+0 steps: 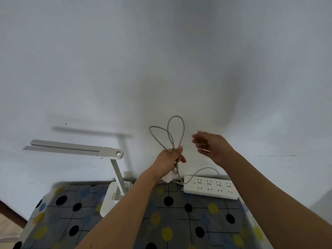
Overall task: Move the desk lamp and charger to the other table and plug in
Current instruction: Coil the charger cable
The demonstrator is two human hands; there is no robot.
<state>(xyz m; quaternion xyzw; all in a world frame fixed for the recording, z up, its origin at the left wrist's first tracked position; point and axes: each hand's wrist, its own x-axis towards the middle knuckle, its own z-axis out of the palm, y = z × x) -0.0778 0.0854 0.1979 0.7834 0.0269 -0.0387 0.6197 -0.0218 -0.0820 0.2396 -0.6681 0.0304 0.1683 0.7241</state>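
Note:
My left hand [170, 158] grips a grey charger cable [177, 130] raised above the table, with two loops standing up from the fist. A white charger block [168, 177] hangs just below that hand, and the cable trails down to the right over the power strip. My right hand [210, 146] hovers beside the loops, blurred, fingers loosely curled and holding nothing. The white desk lamp [115, 184] stands on the table at the left, its long head [71, 147] pointing left. A white power strip [210, 187] lies at the table's back right, against the wall.
The table carries a grey cloth [179, 218] with black, yellow and blue dots. A bare white wall [161, 60] rises right behind it. At the lower left lie wooden floor and a dark skirting board [12, 216].

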